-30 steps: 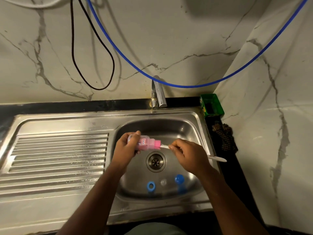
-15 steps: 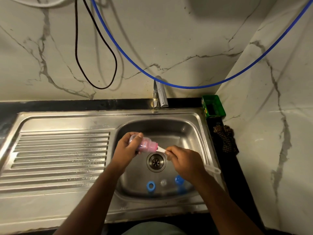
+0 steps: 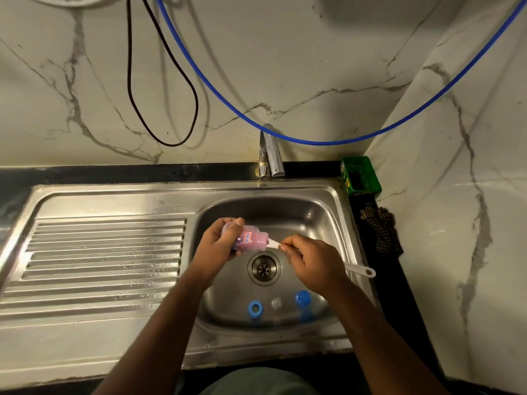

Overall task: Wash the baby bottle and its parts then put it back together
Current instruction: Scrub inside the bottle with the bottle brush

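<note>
My left hand grips a small clear baby bottle sideways over the sink basin. The bottle looks pink from the brush head inside it. My right hand pinches the white handle of the bottle brush right at the bottle's mouth; the handle's end sticks out past my wrist. On the basin floor near the front lie a blue ring, a clear nipple and a blue cap.
The drain is below my hands. A chrome tap stands behind the basin, with no water running. The ribbed drainboard lies to the left. A green box and a dark cloth sit on the right ledge. Cables hang on the wall.
The brush has gone deeper into the bottle, and my right hand has moved left, closer to the bottle's mouth. My left hand keeps its hold on the bottle.
</note>
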Motion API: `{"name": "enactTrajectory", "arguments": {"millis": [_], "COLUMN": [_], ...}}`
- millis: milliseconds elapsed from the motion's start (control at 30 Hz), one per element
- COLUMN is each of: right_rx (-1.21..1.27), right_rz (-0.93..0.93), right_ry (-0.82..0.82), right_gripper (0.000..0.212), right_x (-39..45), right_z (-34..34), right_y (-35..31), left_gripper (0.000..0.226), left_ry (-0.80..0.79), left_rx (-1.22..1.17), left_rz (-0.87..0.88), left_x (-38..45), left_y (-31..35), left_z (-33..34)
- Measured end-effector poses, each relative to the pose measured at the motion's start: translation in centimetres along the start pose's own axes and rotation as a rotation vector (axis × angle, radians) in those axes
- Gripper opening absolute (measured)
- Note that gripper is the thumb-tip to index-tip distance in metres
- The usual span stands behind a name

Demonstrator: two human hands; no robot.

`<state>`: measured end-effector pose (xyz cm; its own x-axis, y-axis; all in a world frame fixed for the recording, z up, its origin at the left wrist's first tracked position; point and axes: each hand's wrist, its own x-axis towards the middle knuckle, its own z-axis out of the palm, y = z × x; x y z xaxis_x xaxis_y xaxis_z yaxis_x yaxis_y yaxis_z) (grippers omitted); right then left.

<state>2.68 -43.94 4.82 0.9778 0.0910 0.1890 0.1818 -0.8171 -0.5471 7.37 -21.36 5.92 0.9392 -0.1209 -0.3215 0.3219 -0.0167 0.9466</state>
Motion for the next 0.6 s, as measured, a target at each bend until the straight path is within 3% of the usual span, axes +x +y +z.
{"name": "enactTrajectory", "arguments": {"millis": [100,233,400,600], "right_rx": [-0.015,-0.079,-0.032,-0.129], "right_rz": [-0.027,-0.151,-0.002,-0.222], "right_ry": [0.097,0.092,0.095,0.093], "right_gripper": [0.011,0.013,0.013,0.014], "right_x": [0.3,0.5,-0.5,-0.1], "right_z": [-0.2,0.1,-0.1,0.2], "right_y": [0.4,0.2,0.0,0.1], "left_gripper": [0.025,0.035,0.032,0.034], "left_ry": [0.023,0.008,0.029,-0.05], "left_rx": [0.045,0.032,0.029,0.024], "left_rz": [0.005,-0.054,-0.039,-0.099], "left_x": [0.2,0.2,0.2,-0.4], "left_y": [0.1,-0.3,0.0,-1.2], "left_z": [-0.2,0.0,-0.3,1.0]}}
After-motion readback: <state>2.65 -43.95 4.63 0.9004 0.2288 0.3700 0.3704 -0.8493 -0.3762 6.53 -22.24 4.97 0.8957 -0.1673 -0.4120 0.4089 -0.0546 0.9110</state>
